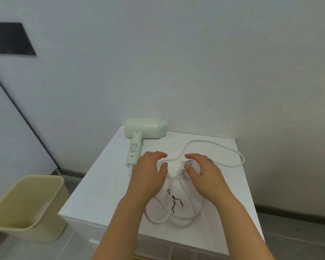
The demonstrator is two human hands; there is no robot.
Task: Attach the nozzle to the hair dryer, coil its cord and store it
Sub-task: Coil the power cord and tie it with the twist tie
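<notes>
A pale green hair dryer lies at the far left of a white cabinet top, its nozzle end pointing right and its handle toward me. Its white cord loops across the top and gathers in several loops near the front. My left hand and my right hand hover side by side over the middle of the cord, fingers curled around the bunched strands between them. A thin black tie lies on the top inside the loops.
A pale yellow bin stands on the floor left of the cabinet. A white wall rises right behind the cabinet. A dark panel hangs on the wall at upper left.
</notes>
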